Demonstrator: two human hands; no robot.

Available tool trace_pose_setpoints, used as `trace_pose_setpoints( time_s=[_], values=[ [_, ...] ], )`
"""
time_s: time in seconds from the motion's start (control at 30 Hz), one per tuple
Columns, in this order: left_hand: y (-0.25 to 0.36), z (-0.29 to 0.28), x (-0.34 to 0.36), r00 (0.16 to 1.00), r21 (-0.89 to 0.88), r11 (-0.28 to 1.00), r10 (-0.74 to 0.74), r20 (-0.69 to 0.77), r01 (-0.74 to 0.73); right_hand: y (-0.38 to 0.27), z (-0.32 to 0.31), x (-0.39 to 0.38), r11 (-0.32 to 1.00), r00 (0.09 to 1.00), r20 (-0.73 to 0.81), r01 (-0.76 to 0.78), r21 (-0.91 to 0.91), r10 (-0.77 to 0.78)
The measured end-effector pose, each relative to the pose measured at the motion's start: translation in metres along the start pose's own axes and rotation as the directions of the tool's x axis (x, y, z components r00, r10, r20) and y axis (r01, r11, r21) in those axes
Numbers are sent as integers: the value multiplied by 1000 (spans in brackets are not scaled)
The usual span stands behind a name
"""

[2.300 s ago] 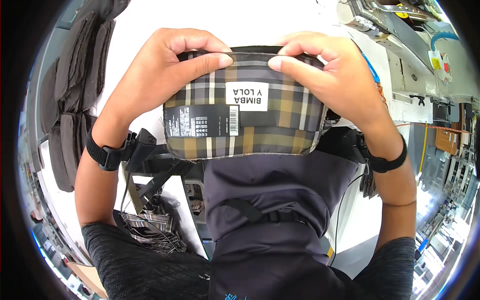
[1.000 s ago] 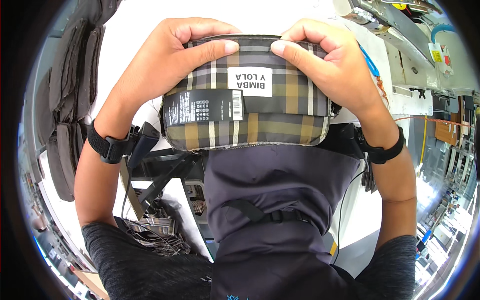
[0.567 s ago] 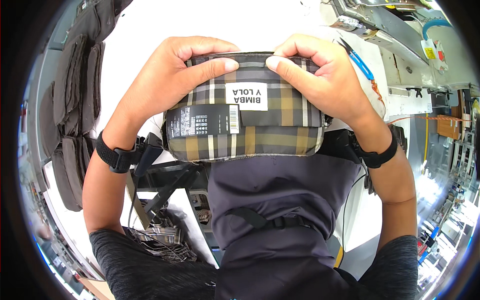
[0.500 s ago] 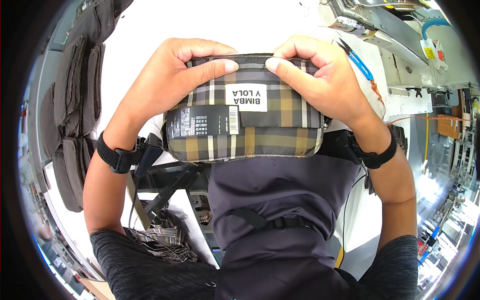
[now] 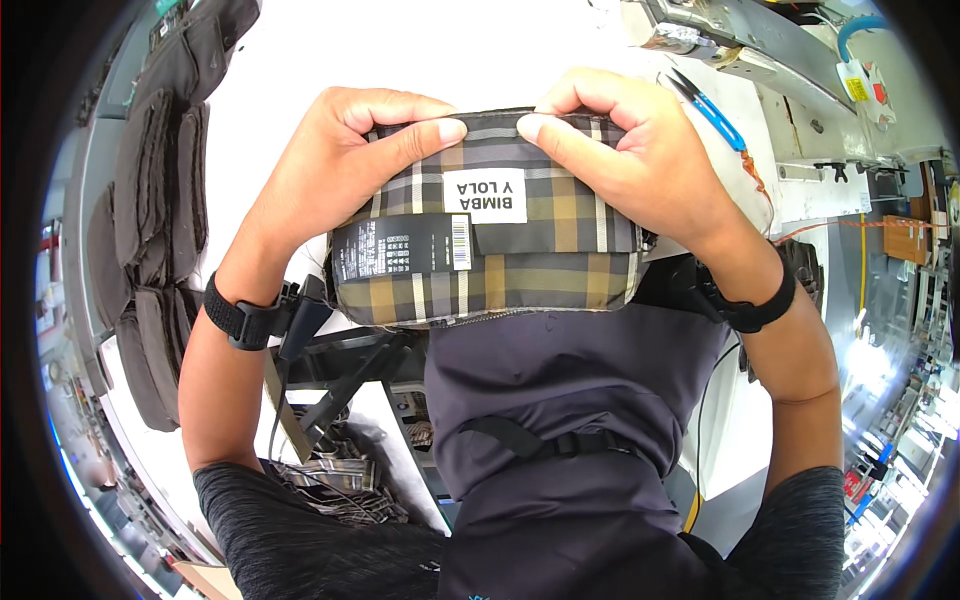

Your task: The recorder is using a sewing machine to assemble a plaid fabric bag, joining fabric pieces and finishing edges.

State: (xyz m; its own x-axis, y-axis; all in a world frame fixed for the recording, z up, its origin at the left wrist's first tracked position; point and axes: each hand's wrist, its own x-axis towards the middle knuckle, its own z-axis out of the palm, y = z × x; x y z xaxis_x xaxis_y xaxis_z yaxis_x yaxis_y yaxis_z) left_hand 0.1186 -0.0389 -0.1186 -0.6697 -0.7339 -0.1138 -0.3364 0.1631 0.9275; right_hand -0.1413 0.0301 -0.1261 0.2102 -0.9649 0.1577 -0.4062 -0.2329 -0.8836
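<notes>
A plaid pouch (image 5: 560, 275) in black, grey, white and olive lies before me at the front of the white table, its zipper along the edge nearest me. A white sewn label (image 5: 485, 196) sits at its middle, upside down to me. Left of that, a black printed tag (image 5: 400, 246) with a barcode rests on the fabric. My left hand (image 5: 350, 150) pinches the pouch's far edge, thumb on top and fingers behind. Closed on the same edge a little to the right is my right hand (image 5: 640, 150), its thumb also on top.
Dark padded pouches (image 5: 150, 180) are stacked along the left side. Blue-handled thread snips (image 5: 712, 112) on an orange cord lie to the right of my right hand. Beyond them stands a grey metal machine part (image 5: 700, 35). Plaid fabric pieces (image 5: 340, 475) lie low at the left.
The pouch and both hands appear slightly further left in the picture. Both hands keep their pinch on the far edge, thumbs on top.
</notes>
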Motion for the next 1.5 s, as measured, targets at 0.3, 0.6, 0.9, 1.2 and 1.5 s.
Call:
trace_pose_setpoints(
  time_s=[0.3, 0.6, 0.9, 1.2, 1.5],
  values=[
    [6, 0, -15, 997, 151, 987, 57, -43, -50, -18, -49, -17, 902, 983, 168, 143, -407, -79],
    [-3, 0, -16, 999, 120, 992, 47, -27, -43, -14, -54, -27, 917, 991, 129, 20, -398, 35],
    [-8, 1, -14, 998, 40, 999, 22, -62, -20, 4, -33, -29, 980, 996, -67, 44, -193, -58],
    [-10, 1, -12, 996, -13, 999, -41, -83, 40, 6, -33, -30, 889, 968, -67, 194, -415, -243],
    [-12, 2, -13, 995, -42, 997, -66, -73, 63, 8, -34, -31, 887, 965, -52, 212, -411, -255]
  ],
)
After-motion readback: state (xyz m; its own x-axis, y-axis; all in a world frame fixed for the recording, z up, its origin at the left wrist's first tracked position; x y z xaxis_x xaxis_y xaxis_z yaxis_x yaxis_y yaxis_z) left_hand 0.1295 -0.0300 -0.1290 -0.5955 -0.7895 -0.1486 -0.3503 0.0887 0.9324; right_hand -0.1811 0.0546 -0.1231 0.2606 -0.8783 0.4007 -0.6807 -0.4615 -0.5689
